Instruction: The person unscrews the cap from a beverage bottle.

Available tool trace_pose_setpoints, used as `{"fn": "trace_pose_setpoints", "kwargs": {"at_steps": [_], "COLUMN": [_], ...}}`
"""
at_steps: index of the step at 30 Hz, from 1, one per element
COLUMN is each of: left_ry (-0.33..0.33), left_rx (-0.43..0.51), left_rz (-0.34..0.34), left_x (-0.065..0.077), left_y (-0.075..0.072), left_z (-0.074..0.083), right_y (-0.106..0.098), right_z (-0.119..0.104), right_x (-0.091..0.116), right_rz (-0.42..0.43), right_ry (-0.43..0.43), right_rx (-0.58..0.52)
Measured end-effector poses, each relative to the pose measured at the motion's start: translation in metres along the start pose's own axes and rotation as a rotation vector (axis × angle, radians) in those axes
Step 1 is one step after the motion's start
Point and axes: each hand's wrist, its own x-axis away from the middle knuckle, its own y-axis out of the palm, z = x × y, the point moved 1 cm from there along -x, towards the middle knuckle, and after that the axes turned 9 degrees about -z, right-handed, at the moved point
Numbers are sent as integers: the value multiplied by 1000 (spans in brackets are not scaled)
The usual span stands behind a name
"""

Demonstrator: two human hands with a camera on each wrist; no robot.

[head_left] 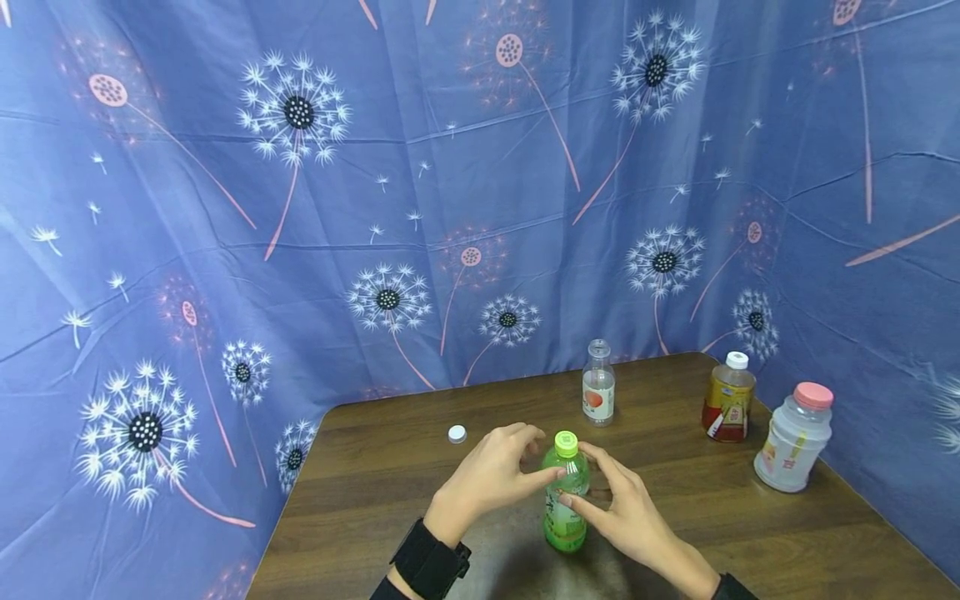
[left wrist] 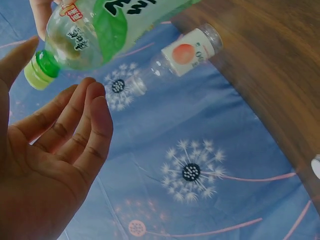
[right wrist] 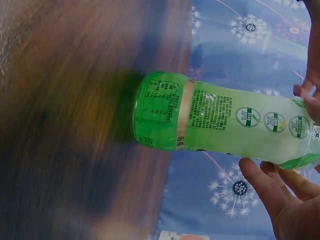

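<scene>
A green-tinted drink bottle (head_left: 566, 521) with a yellow-green cap (head_left: 566, 443) stands upright on the wooden table, between my two hands. My left hand (head_left: 491, 471) is at its left side near the neck; in the left wrist view its thumb and loosely bent fingers (left wrist: 82, 120) spread around the cap without closing on it. My right hand (head_left: 633, 521) is at the bottle's right side, thumb in front and fingers toward the shoulder. In the right wrist view its fingertips lie right along the bottle's edge (right wrist: 270, 127), not wrapped round it.
Behind the green bottle stands a clear bottle (head_left: 598, 392) with a peach label and no cap. A loose white cap (head_left: 457, 433) lies to the left. At the right stand a white-capped bottle of amber liquid (head_left: 727, 400) and a pink-lidded jar (head_left: 795, 442). A blue curtain (head_left: 420, 208) hangs behind the table.
</scene>
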Motion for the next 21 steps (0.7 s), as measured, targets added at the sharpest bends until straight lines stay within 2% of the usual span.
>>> {"fn": "trace_pose_setpoints", "kwargs": {"at_steps": [9, 13, 16, 21], "left_ry": [-77, -96, -112, -155], "left_rx": [-22, -20, -1, 24], "left_rz": [-15, -9, -28, -70], "left_x": [14, 22, 29, 42], "left_y": [0, 1, 2, 0], "left_z": [-19, -29, -37, -50], "right_y": [-22, -33, -43, -61], "right_z": [9, 15, 21, 35], "right_x": [-8, -14, -17, -24], "right_rz": [66, 87, 114, 170], "right_ry": [28, 47, 64, 114], "right_rx": [36, 1, -20, 22]}}
